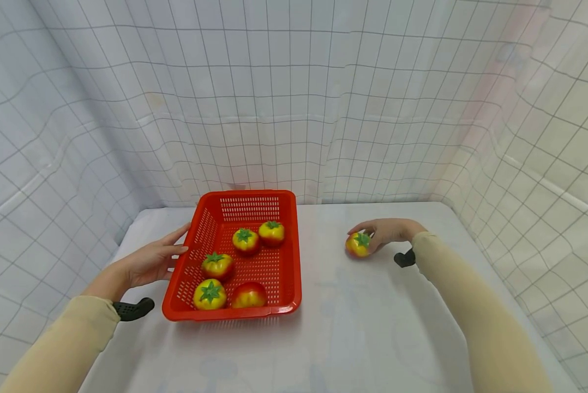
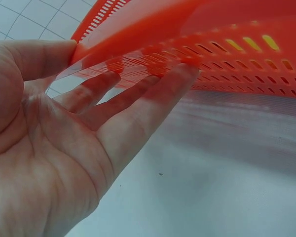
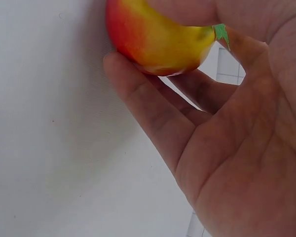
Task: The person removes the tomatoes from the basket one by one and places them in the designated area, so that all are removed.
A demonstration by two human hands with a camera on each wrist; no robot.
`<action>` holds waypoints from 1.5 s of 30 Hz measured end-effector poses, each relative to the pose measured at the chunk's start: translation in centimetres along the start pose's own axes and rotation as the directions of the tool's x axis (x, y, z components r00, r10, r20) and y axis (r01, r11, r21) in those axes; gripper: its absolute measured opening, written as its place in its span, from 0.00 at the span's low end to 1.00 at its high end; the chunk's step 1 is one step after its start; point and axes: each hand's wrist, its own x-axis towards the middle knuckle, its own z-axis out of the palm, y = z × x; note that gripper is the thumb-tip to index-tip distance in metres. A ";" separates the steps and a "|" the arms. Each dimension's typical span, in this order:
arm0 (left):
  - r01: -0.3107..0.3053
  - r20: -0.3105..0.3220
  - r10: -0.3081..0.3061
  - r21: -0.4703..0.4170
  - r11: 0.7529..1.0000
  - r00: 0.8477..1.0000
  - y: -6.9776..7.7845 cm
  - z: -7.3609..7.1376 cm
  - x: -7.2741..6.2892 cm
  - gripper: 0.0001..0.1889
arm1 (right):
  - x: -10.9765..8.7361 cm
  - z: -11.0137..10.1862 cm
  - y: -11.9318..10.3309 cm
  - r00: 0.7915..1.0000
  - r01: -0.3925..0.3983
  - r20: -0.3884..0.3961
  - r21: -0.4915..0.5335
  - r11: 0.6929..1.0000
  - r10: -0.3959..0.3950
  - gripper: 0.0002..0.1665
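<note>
A red plastic basket (image 1: 298, 262) stands left of centre, holding several yellow-and-red toy tomatoes, one of them a tomato (image 1: 217, 266) with a green star-shaped top. At the basket's left side is my left hand (image 1: 149, 262). Its fairly straight fingers touch the perforated outer wall (image 2: 217, 64), and the thumb lies at the rim. Out on the table to the right, my right hand (image 1: 391, 231) holds another toy tomato (image 1: 357, 245) between thumb and fingers. In the right wrist view this tomato (image 3: 163, 44) is partly covered by the thumb.
A white-covered table (image 1: 353, 327) carries the basket and the loose tomato. Grid-patterned white curtains (image 1: 313, 98) hang behind and at both sides. A black strap piece (image 1: 134, 309) sits at the left wrist, and a similar black piece (image 1: 404, 258) at the right.
</note>
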 end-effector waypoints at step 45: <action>-0.007 0.010 0.008 -0.009 1.000 1.000 -0.3 -0.2 0.2 0.39 | -0.4 0.3 -0.1 0.999 -0.031 -0.023 -0.006 0.999 0.031 0.49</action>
